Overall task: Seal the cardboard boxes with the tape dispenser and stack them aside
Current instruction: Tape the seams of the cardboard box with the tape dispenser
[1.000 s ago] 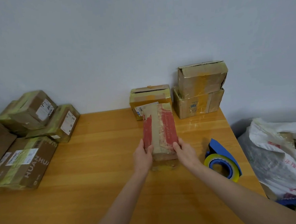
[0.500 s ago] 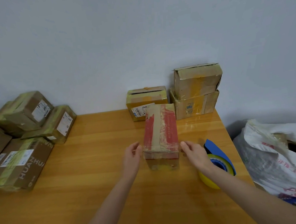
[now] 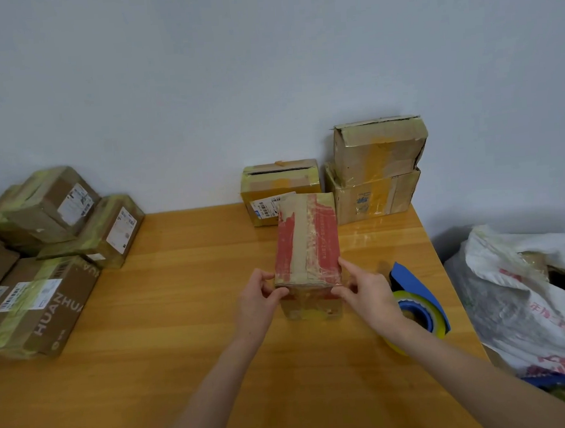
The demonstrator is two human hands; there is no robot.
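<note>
The red-and-brown box (image 3: 306, 245) stands in the middle of the counter (image 3: 184, 354), long side running near to far. The left grip (image 3: 259, 302) pinches its near left corner and the right grip (image 3: 367, 291) pinches its near right corner, so both are grasping the box. Worn tape covers its top, and whether that seam is freshly sealed cannot be told.

The tape dispenser (image 3: 417, 301), blue with a yellowish roll, lies on the counter just right of the box, beside the right wrist, and neither grip touches it.

Beyond the box, a small slotted box (image 3: 281, 187) and a two-box stack (image 3: 380, 173) sit against the far wall. Their tops show dark gaps, so they probably await sealing.

At the far left, a pile of green-taped boxes (image 3: 39, 297) looks finished and set aside. A white bag (image 3: 531, 296) sits off the counter's right edge.
</note>
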